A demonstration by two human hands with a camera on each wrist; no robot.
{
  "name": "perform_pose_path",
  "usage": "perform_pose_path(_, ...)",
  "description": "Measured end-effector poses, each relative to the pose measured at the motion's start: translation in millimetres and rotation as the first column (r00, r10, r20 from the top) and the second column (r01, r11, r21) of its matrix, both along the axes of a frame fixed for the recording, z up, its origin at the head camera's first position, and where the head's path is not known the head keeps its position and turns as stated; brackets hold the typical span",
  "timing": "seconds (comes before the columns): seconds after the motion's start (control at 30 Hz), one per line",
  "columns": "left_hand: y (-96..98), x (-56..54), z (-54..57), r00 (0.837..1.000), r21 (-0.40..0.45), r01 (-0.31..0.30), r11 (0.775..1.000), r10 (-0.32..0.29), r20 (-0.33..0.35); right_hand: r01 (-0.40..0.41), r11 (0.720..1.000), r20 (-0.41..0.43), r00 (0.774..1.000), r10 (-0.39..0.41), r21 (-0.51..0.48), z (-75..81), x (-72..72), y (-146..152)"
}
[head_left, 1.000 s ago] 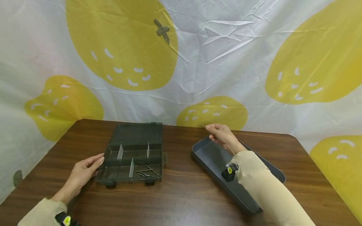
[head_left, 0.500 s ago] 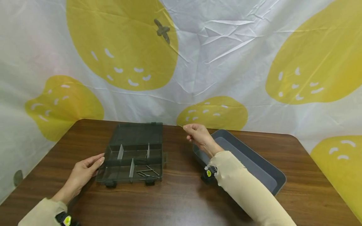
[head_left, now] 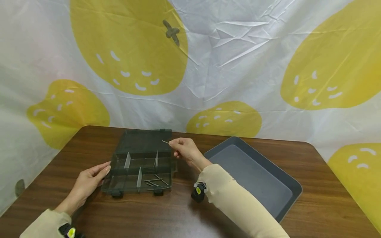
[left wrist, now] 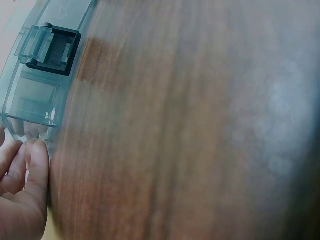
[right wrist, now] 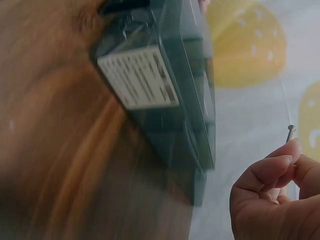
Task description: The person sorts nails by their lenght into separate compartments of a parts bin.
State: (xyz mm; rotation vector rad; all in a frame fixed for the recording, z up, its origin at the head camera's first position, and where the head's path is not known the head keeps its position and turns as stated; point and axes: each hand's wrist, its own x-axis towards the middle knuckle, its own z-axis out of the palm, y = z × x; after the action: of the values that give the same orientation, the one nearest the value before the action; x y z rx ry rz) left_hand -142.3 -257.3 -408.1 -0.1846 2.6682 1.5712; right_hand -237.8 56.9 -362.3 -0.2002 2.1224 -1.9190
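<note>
A dark see-through organizer box (head_left: pixel 120 180) lies with its lid (head_left: pixel 146 140) folded back. Several nails (head_left: pixel 156 181) are in its front right compartment, and a few thin pieces show in the back right part. My left hand (head_left: pixel 86 183) grips the box's left side, fingertips at its corner in the left wrist view. Between thumb and fingers my right hand (head_left: pixel 187 150) pinches a nail (right wrist: pixel 290 132), head outward, above the box's right edge. In the right wrist view the lower shaft is hidden by the fingers.
A dark grey rectangular tray (head_left: pixel 262 178) stands angled on the wooden table (head_left: pixel 321 185), right of the box and partly behind the right sleeve (head_left: pixel 238 198). A white cloth with yellow fruit prints (head_left: pixel 128 49) hangs along the table's far edge.
My right hand has travelled left from over the tray to the box's right edge, carrying the nail. The tray is less covered by the sleeve. The left hand and box have stayed put.
</note>
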Motion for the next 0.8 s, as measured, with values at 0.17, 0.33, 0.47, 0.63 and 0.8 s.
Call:
perform_pose_path(0.17, 0.2, 0.6, 0.6, 1.0, 0.0, 0.002, 1.0, -0.002, 0.002, -0.027, 0.999, -0.023, 0.999, 0.028, 0.045, -3.1, 4.3, -16.5)
perform_pose_path(0.33, 0.1, 0.6, 1.7, 1.0, 0.001, 0.004, 1.0, -0.004, 0.006, -0.03, 0.996, 0.011, 1.0, 0.029, 0.084, 3.3, 12.2, -31.7)
perform_pose_path(0.47, 0.5, 0.5, 3.0, 1.0, 0.0, 0.006, 1.0, -0.006, 0.016, -0.042, 0.994, 0.023, 0.999, 0.04, 0.1, 4.0, 14.2, -38.8)
perform_pose_path(0.63, 0.6, 0.7, 3.4, 1.0, -0.002, 0.007, 1.0, -0.007, 0.018, -0.057, 0.992, 0.039, 0.998, 0.053, 0.113, 3.2, 16.4, -45.1)
perform_pose_path(0.8, 0.6, 1.1, 3.6, 1.0, -0.003, 0.013, 1.0, -0.013, 0.011, -0.073, 0.991, 0.051, 0.996, 0.067, 0.114, -0.2, 17.2, -51.0)
